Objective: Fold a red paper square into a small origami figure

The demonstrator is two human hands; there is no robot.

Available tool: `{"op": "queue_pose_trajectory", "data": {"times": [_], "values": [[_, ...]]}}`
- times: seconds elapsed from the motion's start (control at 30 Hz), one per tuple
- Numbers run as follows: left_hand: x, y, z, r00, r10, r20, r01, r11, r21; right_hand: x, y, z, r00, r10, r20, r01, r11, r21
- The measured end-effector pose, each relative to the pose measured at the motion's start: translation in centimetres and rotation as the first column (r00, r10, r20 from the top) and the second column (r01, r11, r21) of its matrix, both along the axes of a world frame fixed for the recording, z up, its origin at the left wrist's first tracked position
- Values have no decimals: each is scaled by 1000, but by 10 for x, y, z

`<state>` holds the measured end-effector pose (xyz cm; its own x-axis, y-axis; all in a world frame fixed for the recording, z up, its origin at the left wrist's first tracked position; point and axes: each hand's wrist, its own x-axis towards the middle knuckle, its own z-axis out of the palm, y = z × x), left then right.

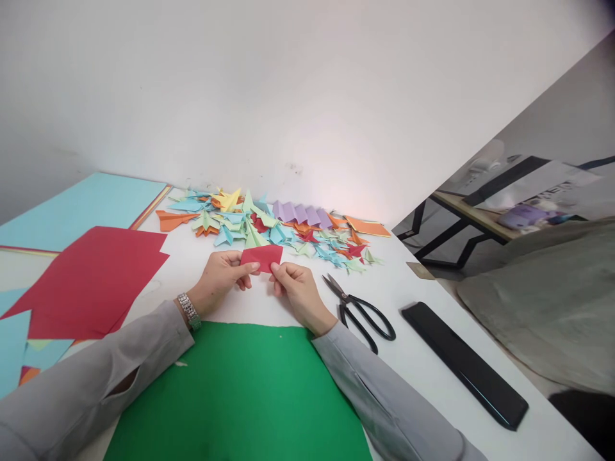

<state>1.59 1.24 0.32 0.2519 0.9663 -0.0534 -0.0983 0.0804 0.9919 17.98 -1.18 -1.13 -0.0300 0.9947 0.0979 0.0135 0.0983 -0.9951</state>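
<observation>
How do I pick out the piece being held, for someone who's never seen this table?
On the white table, find the big green sheet nearest the wearer. Beyond its far edge, the left hand and right hand hold a small red paper piece between them. Unlike the large red sheets on the left and the colourful folded pieces behind, it alone is held.

Paper-craft workspace, room type unclear — white tabletop (406,278) against plain white wall (288,96), small folded multicoloured paper shapes (266,221), black-handled metal scissors (346,298) — large light-blue paper sheet (86,208).
</observation>
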Motion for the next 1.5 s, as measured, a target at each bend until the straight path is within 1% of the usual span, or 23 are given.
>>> {"op": "queue_pose_trajectory", "data": {"times": [0.1, 0.27, 0.47, 0.63, 0.8, 0.9, 1.07, 1.13, 1.37, 1.5], "values": [[0, 0, 0, 1000, 1, 7, -1, 1000, 5, 0, 0, 0, 1000, -27, 14, 27, 1000, 5], [1, -1, 2, 998, 23, 60, -19, 997, -72, -1, 1, -1, 997, -74, -10, 74, 997, 7], [0, 0, 4, 998, -14, 56, 19, 996, -85, -1, 1, -2, 999, 1, -50, 0, 1000, 13], [0, -1, 3, 993, 7, 119, 2, 997, -81, 0, 1, -3, 999, 42, 21, -43, 998, 38], [0, -1, 1, 989, 47, 137, -40, 998, -52, 0, 1, -4, 995, 67, 77, -71, 997, 44], [0, 0, 0, 989, 59, 138, -52, 997, -53, 0, 1, -4, 997, 55, 59, -58, 997, 50], [1, 1, -2, 985, 67, 159, -58, 996, -61, 0, 2, -5, 998, -51, -20, 53, 996, 72], [1, 1, -2, 986, 57, 157, -48, 997, -61, -1, 2, -4, 996, -68, -54, 72, 995, 73], [1, 2, 0, 985, 72, 153, -67, 997, -40, -3, 2, -4, 997, -39, -73, 43, 998, 56], [0, 2, 0, 985, 71, 159, -65, 997, -42, -2, 2, -4, 1000, 4, -11, -3, 998, 64]]}}
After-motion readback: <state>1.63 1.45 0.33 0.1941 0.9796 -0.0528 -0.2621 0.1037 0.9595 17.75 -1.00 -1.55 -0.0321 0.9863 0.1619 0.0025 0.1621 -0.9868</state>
